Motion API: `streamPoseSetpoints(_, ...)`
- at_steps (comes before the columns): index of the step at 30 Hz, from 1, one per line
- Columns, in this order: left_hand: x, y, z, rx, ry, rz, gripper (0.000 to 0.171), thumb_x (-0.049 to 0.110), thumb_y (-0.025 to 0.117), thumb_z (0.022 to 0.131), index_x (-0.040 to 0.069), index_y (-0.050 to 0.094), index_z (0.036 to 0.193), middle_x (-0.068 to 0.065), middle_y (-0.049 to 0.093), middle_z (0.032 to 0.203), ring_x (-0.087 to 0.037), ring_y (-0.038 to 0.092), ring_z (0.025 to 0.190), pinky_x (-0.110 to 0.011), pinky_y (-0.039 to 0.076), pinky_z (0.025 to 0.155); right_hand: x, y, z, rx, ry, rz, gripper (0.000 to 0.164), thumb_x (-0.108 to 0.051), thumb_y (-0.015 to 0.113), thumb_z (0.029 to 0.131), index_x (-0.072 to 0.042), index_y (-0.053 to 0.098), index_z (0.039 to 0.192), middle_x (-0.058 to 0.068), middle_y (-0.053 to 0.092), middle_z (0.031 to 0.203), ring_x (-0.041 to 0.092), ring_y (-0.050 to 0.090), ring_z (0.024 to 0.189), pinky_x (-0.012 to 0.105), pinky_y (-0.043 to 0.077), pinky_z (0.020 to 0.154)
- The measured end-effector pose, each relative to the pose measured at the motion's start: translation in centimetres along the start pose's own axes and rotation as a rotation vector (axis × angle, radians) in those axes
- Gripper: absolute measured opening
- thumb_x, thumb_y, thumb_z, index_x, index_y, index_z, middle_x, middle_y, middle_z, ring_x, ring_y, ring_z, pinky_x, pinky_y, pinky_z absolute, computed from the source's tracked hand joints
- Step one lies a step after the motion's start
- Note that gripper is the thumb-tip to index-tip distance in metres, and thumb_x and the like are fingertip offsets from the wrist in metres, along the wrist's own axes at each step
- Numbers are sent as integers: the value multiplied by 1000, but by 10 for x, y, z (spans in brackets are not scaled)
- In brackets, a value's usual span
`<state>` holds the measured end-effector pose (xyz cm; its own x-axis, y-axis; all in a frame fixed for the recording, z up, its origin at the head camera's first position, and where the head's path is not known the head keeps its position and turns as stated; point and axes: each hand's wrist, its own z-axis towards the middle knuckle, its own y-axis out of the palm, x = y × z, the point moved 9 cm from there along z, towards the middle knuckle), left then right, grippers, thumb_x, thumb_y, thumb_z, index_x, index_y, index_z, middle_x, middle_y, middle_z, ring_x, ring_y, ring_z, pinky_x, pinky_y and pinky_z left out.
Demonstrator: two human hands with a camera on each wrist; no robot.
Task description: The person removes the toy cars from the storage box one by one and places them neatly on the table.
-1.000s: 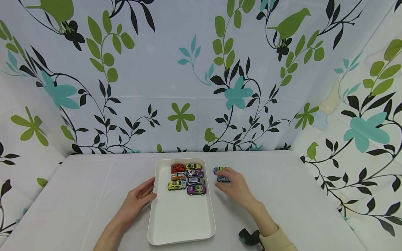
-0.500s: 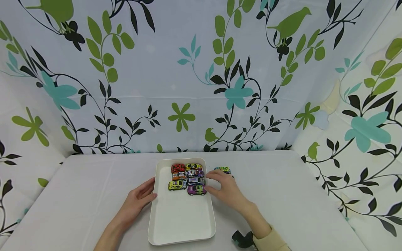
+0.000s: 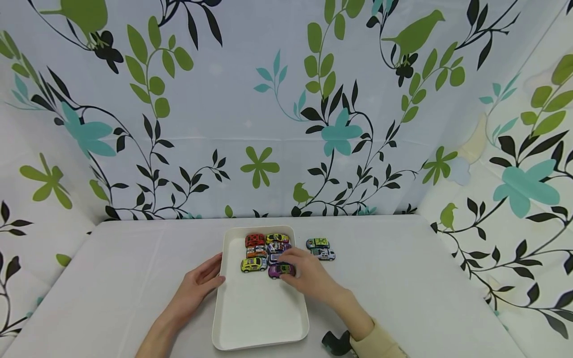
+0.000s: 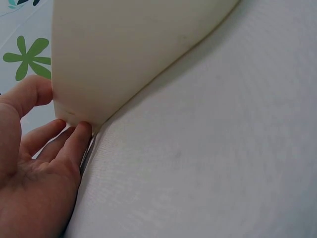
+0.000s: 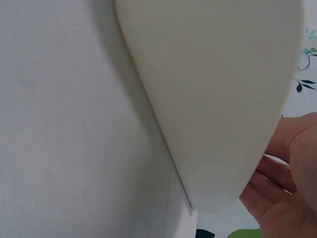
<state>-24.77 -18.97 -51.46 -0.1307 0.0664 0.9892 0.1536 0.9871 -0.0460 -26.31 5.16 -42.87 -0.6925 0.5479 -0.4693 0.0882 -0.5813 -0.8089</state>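
In the head view, the left hand [image 3: 197,283] holds the side of the white tray [image 3: 259,318], thumb at the rim and fingers along the outside, apparently to keep the tray from sliding. Across from that grip, the right hand [image 3: 309,276] reaches over the opposite rim, its thumb and fingers set narrowly about the purple car [image 3: 279,270], thumb on the near side, fingers on the far side; how firmly they pinch cannot be told. Just beyond this grip is the striped car [image 3: 274,258], and to its left the yellow car [image 3: 253,264]; farther beyond stand four other cars [image 3: 256,251], all packed in two columns, probably so that neighbours keep each other straight. Outside the tray, beyond the right hand's knuckles, the green-yellow car [image 3: 318,243] and the silver car [image 3: 323,254] lie side by side on the table [image 3: 403,288]. In the left wrist view, the thumb meets the rim and the fingertips [image 4: 85,130] rest against the outer wall [image 4: 138,44], a light hold that seems enough for steadying. In the right wrist view, the near wall [image 5: 213,74] hides the right hand's fingertips, so the hold on the purple car cannot be checked there; the palm stays outside the rim, presumably to leave the neighbouring cars undisturbed.
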Motion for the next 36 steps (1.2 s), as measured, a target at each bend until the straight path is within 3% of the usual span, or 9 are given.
streamPoseSetpoints(7,1,0,0,0,-1,0,70,20,67,97,8,32,156,-11,30,163,-23,30,149,-10,43,100,-1,11,1,-39,4,-34,35,-10,78,86,-6,70,120,3,66,119,19,65,110,30,55,96)
streamPoseSetpoints(13,0,1,0,-2,2,1,70,21,67,96,9,32,156,-10,30,162,-22,30,149,-10,42,100,1,17,1,-68,34,-101,35,-11,77,87,-8,70,121,4,65,123,19,63,115,32,53,101)
streamPoseSetpoints(25,2,-1,0,4,14,14,70,20,68,96,9,33,156,-10,32,162,-23,32,148,-9,43,99,1,19,0,-80,24,-88,25,-9,77,86,-11,74,111,1,66,117,17,63,112,30,53,100)
streamPoseSetpoints(36,1,0,0,1,12,7,70,20,68,96,9,33,156,-10,32,162,-23,31,148,-10,43,99,-1,25,0,-155,14,-96,25,-5,77,86,-10,74,111,1,67,116,16,64,110,26,54,97)
